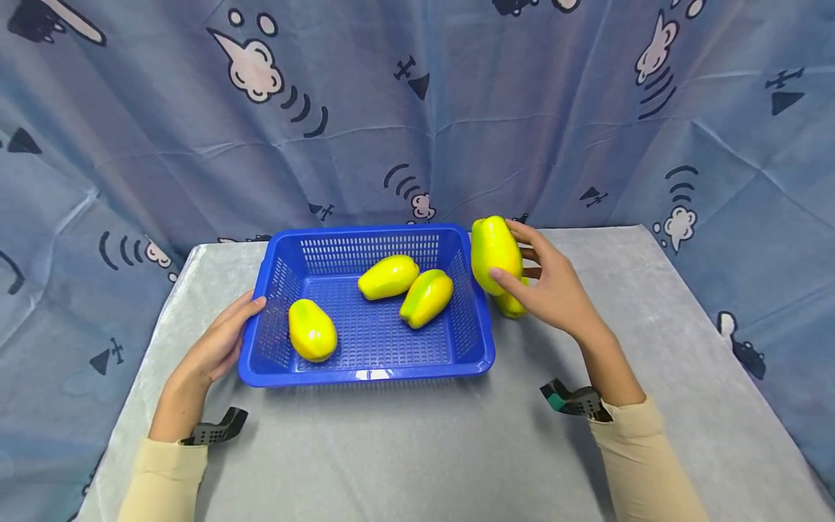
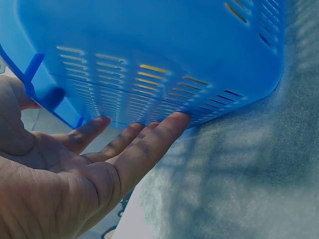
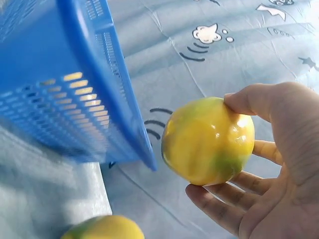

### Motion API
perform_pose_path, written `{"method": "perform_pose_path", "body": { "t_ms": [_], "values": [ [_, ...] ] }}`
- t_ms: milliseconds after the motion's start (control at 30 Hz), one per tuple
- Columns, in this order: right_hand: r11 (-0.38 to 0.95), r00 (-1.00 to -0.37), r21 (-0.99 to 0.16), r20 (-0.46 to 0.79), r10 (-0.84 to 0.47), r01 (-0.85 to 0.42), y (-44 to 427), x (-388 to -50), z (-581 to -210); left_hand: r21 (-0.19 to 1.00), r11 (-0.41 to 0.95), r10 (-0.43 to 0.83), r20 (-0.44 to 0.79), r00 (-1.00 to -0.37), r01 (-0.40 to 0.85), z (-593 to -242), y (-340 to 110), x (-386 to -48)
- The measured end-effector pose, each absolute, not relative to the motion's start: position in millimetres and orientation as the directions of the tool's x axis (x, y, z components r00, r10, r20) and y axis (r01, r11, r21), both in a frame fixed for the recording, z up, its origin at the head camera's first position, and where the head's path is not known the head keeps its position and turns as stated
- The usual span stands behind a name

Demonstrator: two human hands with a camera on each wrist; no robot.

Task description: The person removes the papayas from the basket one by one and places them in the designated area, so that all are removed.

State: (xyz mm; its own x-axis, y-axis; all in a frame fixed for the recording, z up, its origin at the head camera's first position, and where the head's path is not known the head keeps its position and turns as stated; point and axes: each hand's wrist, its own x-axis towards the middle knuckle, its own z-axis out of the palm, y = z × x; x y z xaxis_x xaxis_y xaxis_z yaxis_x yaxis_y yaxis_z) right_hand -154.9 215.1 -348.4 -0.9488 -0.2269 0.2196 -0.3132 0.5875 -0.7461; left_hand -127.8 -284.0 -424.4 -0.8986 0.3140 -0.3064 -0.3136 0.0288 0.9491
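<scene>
A blue plastic basket [image 1: 372, 378] with slotted walls stands on the table. My left hand [image 1: 218, 341] grips its left side, the thumb at the rim and the fingers [image 2: 149, 149] against the outer wall. Inside lie a yellow papaya [image 1: 313, 330] at the left and two more papayas, one [image 1: 389, 278] behind the other [image 1: 427, 299], toward the right. My right hand [image 1: 548, 283] holds a yellow-green papaya [image 3: 207, 142] between thumb and fingers, raised just outside the basket's right rim. Below it another papaya [image 1: 511, 306], partly hidden, rests on the table beside the basket.
The grey-white table [image 1: 404, 449] extends in front of the basket and to both sides. Directly behind it hangs a blue patterned curtain [image 1: 365, 174], which also runs along the left and right. Each wrist wears a dark strap-on mount [image 1: 574, 400].
</scene>
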Motion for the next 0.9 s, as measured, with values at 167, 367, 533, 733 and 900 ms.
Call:
{"method": "perform_pose_path", "body": {
  "t_ms": [167, 367, 533, 733, 900],
  "values": [
    [0.603, -0.964, -0.752, 0.201, -0.175, -0.266, 230, -155, -356, 0.947, 0.027, 0.316, -0.312, -0.896, -0.32, -424, -284, -129],
    [0.596, -0.977, -0.774, 0.181, -0.114, -0.213, 245, -152, -364, 0.949, 0.015, 0.33, -0.303, -0.894, -0.316, -424, -284, -128],
    [0.605, -0.982, -0.774, 0.166, -0.088, -0.185, 253, -147, -370, 0.951, 0.009, 0.328, -0.296, -0.897, -0.31, -424, -284, -128],
    [0.637, -0.983, -0.751, 0.168, -0.07, -0.173, 264, -142, -381, 0.949, 0.009, 0.33, -0.301, -0.895, -0.316, -427, -282, -126],
    [0.658, -0.979, -0.73, 0.193, -0.064, -0.186, 270, -144, -389, 0.948, 0.007, 0.321, -0.303, -0.897, -0.318, -425, -283, -127]
  ]
}}
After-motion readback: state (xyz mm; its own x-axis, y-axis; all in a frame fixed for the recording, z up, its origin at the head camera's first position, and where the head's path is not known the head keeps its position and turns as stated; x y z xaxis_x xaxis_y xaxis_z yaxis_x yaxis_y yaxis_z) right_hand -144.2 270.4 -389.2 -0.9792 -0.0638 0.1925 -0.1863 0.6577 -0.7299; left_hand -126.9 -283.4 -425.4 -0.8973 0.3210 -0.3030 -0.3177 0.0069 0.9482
